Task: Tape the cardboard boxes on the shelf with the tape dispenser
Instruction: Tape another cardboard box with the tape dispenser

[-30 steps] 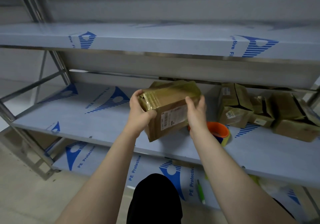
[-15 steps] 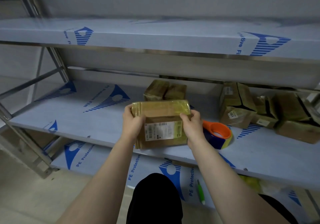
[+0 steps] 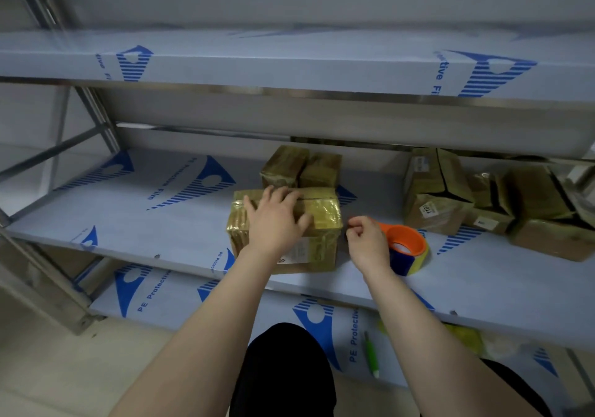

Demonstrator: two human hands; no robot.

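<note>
Box (image 3: 325, 263), wrapped in glossy yellowish tape (image 3: 323, 217), shows 1 white label (image 3: 301, 251).

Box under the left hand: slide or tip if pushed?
The box is wrapped in glossy tape and sits on smooth shelf film, so it probably slides easily. It rests flat and squat, so tipping seems unlikely. The left hand flat on top likely steadies it.
</note>
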